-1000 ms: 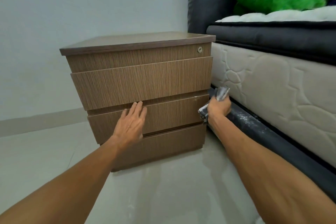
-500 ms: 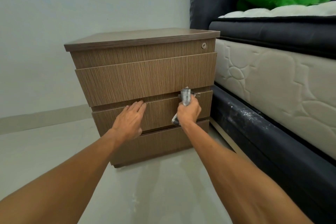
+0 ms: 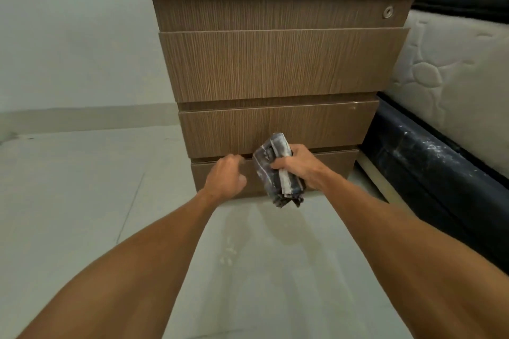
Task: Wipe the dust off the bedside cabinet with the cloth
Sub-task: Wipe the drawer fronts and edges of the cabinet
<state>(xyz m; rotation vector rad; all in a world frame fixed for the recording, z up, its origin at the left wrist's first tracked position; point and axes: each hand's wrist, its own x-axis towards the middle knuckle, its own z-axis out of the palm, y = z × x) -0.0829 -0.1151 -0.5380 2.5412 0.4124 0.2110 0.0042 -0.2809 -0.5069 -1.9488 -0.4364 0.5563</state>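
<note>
My right hand (image 3: 300,166) is closed around the bunched cloth (image 3: 278,170) at the bedside cabinet (image 3: 275,63) front's lowest seam, my left hand (image 3: 227,176) loosely curled, empty beside it; next, I judge, sweep the bottom panel.

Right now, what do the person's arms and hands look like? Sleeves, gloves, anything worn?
Both forearms are bare as far as the frame shows: no sleeves in view. The left hand and right hand wear no gloves. No watch, bracelet or ring is visible, and there are no markings.
</note>
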